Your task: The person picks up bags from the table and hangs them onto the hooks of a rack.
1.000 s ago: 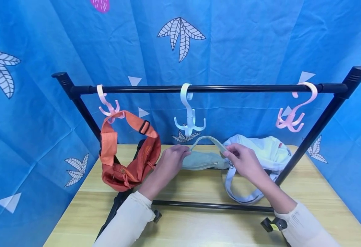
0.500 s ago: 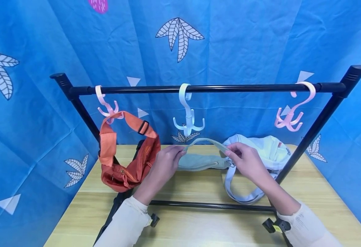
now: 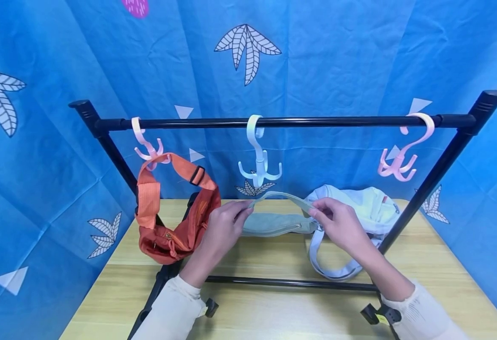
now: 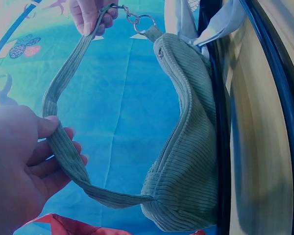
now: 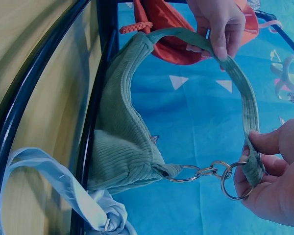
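Note:
Both hands hold up the strap (image 3: 280, 194) of a green corduroy shoulder bag (image 4: 186, 147). My left hand (image 3: 225, 224) pinches the strap between thumb and fingers on its left part. Near the strap's other end, my right hand (image 3: 338, 219) pinches it beside a metal ring (image 5: 231, 182), which a short chain (image 5: 206, 171) links to the bag. The bag's zipped body lies along a black bar of the rack, below the strap. Above the strap hangs a light blue multi-prong hook (image 3: 259, 160), with nothing on its prongs.
A black rack's top rail (image 3: 338, 122) carries a left pink hook (image 3: 148, 146) and a right pink hook (image 3: 401, 160). An orange-red bag (image 3: 176, 231) hangs from the left one. At right, a pale bag (image 3: 363, 208) rests with its strap drooping over the wooden table (image 3: 282, 311).
My left hand has slid left and slightly down along the strap, leaving a wider, flatter arch between the hands. My right hand has hardly moved.

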Demonstrator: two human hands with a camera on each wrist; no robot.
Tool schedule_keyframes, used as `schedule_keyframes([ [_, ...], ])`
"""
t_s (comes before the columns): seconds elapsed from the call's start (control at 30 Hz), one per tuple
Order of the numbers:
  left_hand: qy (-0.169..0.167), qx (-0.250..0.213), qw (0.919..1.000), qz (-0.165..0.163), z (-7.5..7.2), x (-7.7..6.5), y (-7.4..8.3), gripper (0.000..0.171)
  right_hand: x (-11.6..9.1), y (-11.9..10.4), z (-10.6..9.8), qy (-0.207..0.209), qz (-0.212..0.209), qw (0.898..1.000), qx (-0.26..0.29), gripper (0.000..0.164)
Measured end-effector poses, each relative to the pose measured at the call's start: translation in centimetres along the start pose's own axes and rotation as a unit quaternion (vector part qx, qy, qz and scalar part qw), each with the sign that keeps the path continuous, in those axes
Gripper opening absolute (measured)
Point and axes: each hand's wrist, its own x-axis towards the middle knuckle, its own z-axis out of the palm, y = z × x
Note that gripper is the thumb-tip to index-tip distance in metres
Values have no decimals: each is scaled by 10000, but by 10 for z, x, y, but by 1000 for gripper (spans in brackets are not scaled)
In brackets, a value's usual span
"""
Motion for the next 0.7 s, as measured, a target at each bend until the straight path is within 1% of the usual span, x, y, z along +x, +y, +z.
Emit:
schedule_keyframes([
  [0.17,146,-57,9997,171,-3,-2,1,25,-3,-1,-1,100,-119,9999,41,20],
  [0.4,367,-47,9986,380,-6,-2,0,18,-4,-4,-3,291,-371,9988,104,19],
  [0.57,425,-27,9983,390,-8,-2,1,15,-5,-6,-3,476,-582,9970,176,17],
  [0.7,469,-97,9981,380,-12,-2,2,14,-6,-7,-3,613,-767,9949,243,16],
])
